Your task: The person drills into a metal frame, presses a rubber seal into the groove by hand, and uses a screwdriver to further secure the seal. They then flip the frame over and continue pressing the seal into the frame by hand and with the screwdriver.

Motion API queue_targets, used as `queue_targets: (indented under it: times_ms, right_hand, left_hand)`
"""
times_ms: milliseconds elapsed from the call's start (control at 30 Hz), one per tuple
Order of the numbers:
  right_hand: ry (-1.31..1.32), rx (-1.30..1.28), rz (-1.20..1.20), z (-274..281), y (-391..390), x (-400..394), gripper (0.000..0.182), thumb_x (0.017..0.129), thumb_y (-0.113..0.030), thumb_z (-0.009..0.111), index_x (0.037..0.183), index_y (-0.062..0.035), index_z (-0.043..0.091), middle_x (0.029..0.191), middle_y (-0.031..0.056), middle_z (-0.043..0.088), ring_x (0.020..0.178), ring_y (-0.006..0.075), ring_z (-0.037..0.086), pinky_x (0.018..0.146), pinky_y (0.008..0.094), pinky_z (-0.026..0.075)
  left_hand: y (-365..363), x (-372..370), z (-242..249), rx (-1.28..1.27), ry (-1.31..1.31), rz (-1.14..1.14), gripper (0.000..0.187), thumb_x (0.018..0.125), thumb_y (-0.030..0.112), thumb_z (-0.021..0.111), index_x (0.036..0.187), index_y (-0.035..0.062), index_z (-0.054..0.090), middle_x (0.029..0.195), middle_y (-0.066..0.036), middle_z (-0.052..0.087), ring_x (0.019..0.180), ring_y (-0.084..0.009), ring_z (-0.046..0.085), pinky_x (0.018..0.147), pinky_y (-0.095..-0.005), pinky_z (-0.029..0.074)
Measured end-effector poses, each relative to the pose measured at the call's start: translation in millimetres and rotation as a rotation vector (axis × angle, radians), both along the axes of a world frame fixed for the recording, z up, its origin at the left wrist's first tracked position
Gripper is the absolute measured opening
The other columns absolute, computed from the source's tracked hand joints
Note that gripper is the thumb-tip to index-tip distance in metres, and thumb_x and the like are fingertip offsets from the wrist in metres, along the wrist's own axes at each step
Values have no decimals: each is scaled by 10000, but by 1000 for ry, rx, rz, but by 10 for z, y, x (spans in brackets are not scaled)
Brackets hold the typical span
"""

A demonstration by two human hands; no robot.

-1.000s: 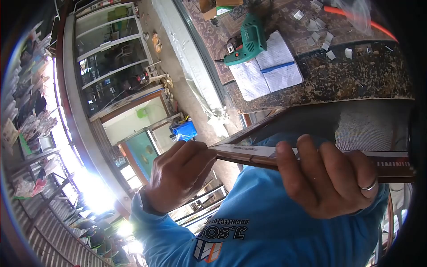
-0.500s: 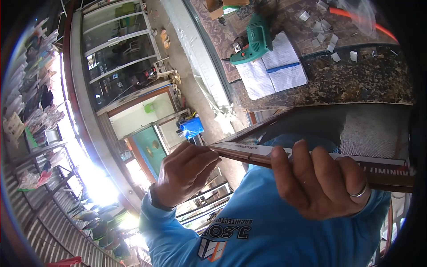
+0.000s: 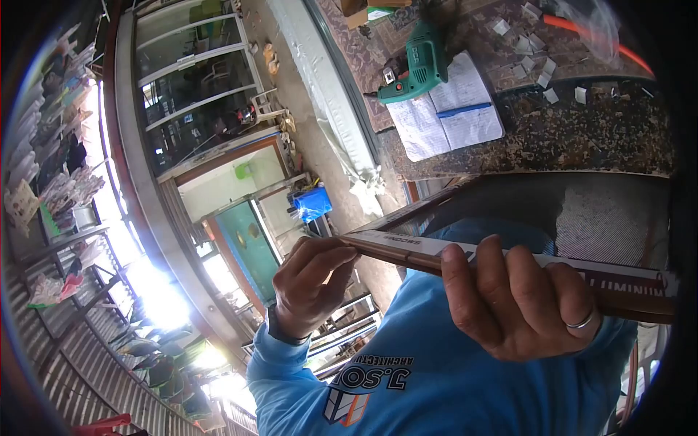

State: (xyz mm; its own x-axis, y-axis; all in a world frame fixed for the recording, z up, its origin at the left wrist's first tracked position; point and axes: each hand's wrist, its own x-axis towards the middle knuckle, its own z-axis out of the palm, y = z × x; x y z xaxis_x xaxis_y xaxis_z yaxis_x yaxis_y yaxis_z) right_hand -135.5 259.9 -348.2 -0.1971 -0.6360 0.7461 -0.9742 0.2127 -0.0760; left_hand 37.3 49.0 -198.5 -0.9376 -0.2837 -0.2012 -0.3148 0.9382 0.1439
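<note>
A brown aluminum screen frame (image 3: 632,304) with dark mesh (image 3: 603,218) slants across in front of my chest. White printed tape (image 3: 574,267) runs along its edge, partly reading "ALUMINUM". At the frame's left corner my left hand (image 3: 313,280) is closed, with thumb and fingertips pinched together against the corner. Whether a small strip lies between those fingertips is hidden. My right hand (image 3: 520,301), wearing a ring, wraps its fingers over the taped edge and grips the frame further right.
Beyond the frame is a worktable (image 3: 589,138) bearing a green power drill (image 3: 418,65), an open notebook (image 3: 472,134), a blue pen (image 3: 464,110) and several small pale pieces (image 3: 544,73). A blue container (image 3: 313,205) stands on the floor at left. Framed glass panels (image 3: 196,80) lie behind.
My left wrist and forearm have shifted slightly right, while the fingertips stay at the frame's corner. The right hand keeps its grip, and the frame has barely moved.
</note>
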Motion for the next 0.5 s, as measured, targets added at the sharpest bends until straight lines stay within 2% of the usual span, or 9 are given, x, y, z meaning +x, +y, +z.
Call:
queue_targets:
  times_ms: [333,500]
  right_hand:
    - [47,16,65,-9,43,-88,261,1071,-437,630,1204,-222,693,795,-114,715,864,34,640,839,344,347]
    - [53,18,74,8,61,-90,242,1072,-409,614,1191,-213,690,800,-100,720,860,47,641,852,359,348]
  left_hand:
    - [28,-102,47,-2,-80,39,250,815,-96,851,1014,32,770,963,-119,776,831,-229,777,703,-323,595]
    - [18,-194,127,-3,-188,-32,233,822,-84,841,1001,41,759,964,-113,771,855,-249,765,720,-336,589]
